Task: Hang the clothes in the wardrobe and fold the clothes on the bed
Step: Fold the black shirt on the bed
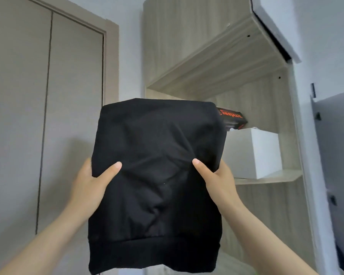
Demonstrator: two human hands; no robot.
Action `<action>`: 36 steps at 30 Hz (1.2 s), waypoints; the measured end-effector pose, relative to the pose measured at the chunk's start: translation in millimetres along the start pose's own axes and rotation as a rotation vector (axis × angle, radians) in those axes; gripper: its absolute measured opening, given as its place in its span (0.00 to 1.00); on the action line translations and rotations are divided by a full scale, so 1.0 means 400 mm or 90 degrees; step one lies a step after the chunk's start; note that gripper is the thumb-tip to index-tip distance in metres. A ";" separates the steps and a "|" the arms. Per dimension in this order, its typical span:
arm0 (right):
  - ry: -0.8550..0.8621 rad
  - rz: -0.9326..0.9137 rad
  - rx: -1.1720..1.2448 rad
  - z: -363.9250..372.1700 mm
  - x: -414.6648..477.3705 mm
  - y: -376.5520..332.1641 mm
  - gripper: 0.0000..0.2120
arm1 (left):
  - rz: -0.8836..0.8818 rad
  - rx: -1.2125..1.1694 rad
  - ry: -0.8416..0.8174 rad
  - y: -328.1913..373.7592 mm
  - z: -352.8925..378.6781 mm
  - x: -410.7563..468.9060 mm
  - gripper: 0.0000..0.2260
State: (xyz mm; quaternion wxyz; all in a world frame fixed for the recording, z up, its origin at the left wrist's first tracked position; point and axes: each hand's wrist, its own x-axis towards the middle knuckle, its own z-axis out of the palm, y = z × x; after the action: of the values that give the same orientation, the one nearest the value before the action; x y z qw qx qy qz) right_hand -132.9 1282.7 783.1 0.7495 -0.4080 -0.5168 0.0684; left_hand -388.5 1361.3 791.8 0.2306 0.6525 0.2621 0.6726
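A folded black garment (pixel 157 175) is held up in front of me, its ribbed hem hanging at the bottom. My left hand (pixel 91 183) grips its left edge, thumb lying across the front and fingers hidden behind the cloth. My right hand (pixel 216 179) grips the right edge the same way. The garment is raised toward the open wardrobe (pixel 207 62), level with a wooden shelf (pixel 270 176) on the right, and it hides the shelf's left part.
A white box (pixel 254 151) sits on the shelf with a black box with red lettering (pixel 233 118) behind it. An open white wardrobe door (pixel 336 155) stands at the right edge. A closed beige door (pixel 48 96) fills the left.
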 end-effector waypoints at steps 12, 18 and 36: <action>0.199 -0.031 -0.195 -0.440 -0.187 -0.271 0.08 | 0.020 -0.205 -0.207 0.200 0.331 -0.175 0.08; 0.276 -0.046 -0.285 -0.651 -0.288 -0.375 0.07 | 0.027 -0.250 -0.273 0.301 0.514 -0.300 0.06; 0.412 -0.035 -0.428 -0.898 -0.277 -0.345 0.11 | 0.022 -0.361 -0.390 0.309 0.875 -0.378 0.12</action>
State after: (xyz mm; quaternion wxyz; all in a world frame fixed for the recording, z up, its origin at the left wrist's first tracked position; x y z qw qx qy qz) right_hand 70.9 939.7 749.9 0.6999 -0.6147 -0.2609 -0.2534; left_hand -28.7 1187.2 762.0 0.4568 0.7375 -0.0252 0.4968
